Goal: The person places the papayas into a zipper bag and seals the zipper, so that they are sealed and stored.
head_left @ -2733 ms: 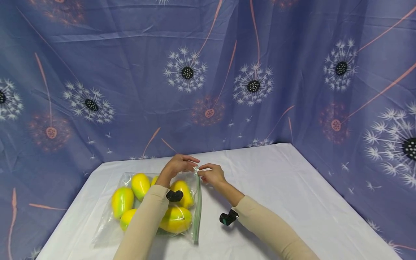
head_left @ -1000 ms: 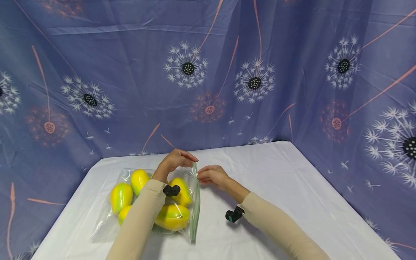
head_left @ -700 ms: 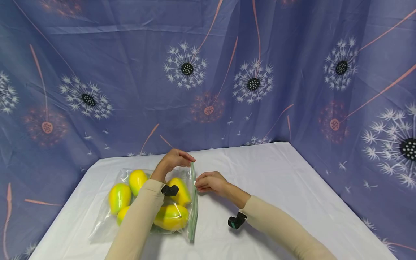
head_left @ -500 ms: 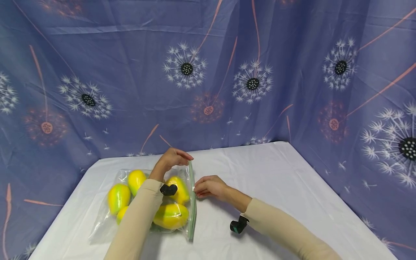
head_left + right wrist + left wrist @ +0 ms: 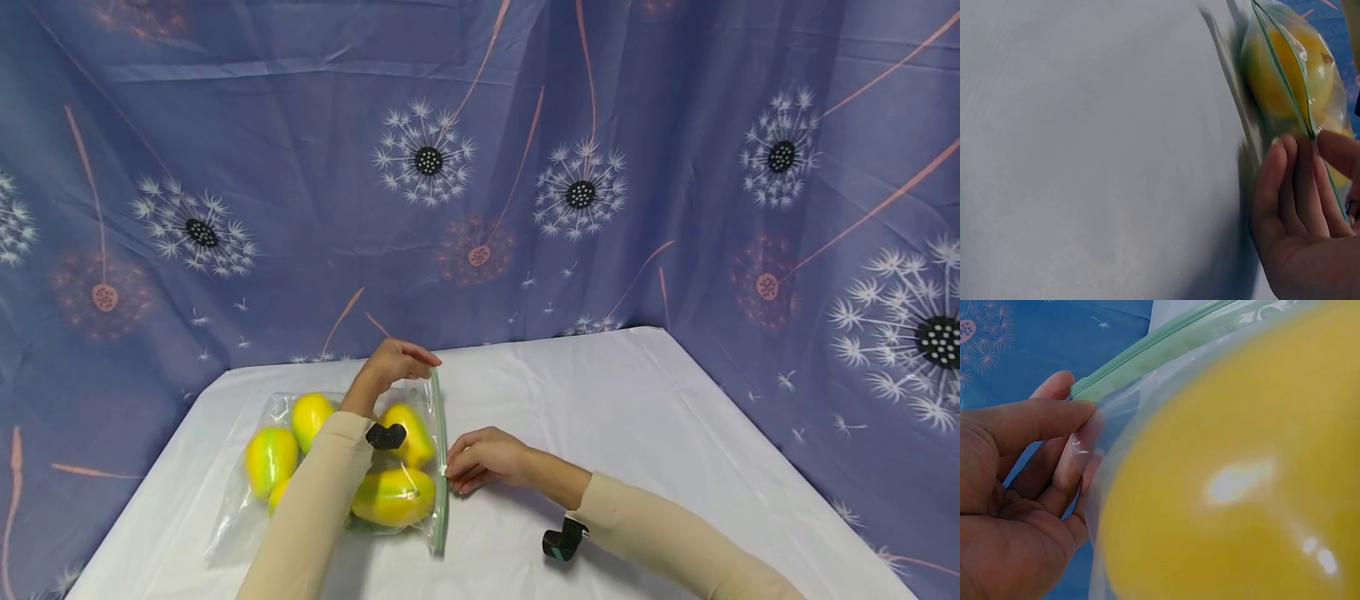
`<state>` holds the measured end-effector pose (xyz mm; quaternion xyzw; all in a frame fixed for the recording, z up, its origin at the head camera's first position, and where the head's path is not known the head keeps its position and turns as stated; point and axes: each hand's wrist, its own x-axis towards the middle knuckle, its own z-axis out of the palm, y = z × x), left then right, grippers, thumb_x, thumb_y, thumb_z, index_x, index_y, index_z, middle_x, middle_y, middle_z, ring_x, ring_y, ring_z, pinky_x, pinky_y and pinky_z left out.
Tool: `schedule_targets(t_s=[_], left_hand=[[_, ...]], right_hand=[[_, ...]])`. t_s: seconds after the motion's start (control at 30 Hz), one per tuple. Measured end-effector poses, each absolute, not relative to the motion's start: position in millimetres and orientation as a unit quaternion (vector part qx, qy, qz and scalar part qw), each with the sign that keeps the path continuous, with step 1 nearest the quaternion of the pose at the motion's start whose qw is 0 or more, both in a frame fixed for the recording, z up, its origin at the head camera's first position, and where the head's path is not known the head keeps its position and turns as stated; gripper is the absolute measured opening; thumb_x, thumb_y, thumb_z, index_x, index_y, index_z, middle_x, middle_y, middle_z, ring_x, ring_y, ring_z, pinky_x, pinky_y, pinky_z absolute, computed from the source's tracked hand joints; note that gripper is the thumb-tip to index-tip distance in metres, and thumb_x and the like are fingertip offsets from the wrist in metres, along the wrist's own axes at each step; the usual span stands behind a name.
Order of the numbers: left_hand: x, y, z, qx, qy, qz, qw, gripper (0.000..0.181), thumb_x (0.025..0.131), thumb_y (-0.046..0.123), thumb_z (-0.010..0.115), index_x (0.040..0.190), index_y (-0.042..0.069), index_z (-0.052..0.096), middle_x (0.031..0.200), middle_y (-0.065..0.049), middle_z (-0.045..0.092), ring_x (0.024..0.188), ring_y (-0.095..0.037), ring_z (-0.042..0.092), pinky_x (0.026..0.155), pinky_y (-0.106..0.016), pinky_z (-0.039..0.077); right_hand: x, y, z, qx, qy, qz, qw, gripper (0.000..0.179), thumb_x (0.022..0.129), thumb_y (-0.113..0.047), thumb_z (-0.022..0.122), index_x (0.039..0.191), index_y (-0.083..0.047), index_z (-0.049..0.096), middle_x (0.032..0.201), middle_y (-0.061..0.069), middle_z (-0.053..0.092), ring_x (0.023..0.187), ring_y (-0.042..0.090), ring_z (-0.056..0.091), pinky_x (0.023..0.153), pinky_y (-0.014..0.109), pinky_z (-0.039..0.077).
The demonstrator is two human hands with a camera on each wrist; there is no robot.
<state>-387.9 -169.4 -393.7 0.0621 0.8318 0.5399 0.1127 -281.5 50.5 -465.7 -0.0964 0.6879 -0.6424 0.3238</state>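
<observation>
A clear zip bag (image 5: 236,525) with a green zip strip (image 5: 439,517) lies on the table, holding several yellow-green mangoes (image 5: 393,497). My left hand (image 5: 397,362) pinches the far end of the strip between thumb and fingers; in the left wrist view that corner (image 5: 1088,390) sits in the pinch beside a large yellow mango (image 5: 1229,481). Partway down the strip, my right hand (image 5: 487,460) pinches a small white slider (image 5: 444,471). In the right wrist view the strip's two green edges part on the near side of the right fingers (image 5: 1307,187).
A white cloth covers the table (image 5: 570,400). Behind and to the right hangs a blue curtain (image 5: 480,200) with dandelion prints. Black wrist cameras sit on both sleeves, the right one (image 5: 564,540) close over the cloth. My left forearm (image 5: 315,500) passes over the bag.
My right hand has slid the slider along the strip from the far end toward me, past the middle. My left hand now pinches the far corner, and the strip's far part has straightened.
</observation>
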Motion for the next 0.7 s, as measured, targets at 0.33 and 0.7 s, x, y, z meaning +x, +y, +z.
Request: schedule_targets(t_s=[0.33,0.7], left_hand=[[-387,-168,-394,0.063,0.831,0.541,0.109,0.025,0.086,-0.005,0.071,0.110,0.001,0.078,0.119,-0.014,0.073,0.109,-0.030,0.068,0.098,-0.045,0.056],[-390,-169,-387,0.042,0.837,0.539,0.088,0.024,0.090,-0.002,0.069,0.111,0.003,0.078,0.124,-0.015,0.072,0.112,-0.033,0.067,0.104,-0.048,0.052]], right_hand=[[-275,53,-466,-0.129,0.675,-0.611,0.392,0.008,0.083,-0.007,0.074,0.089,-0.006,0.070,0.077,0.009,0.074,0.066,0.018,0.070,0.063,0.029,0.061],[-268,56,-465,-0.156,0.665,-0.579,0.444,0.005,0.085,-0.002,0.070,0.086,-0.007,0.070,0.077,0.008,0.074,0.062,0.015,0.070,0.057,0.025,0.059]])
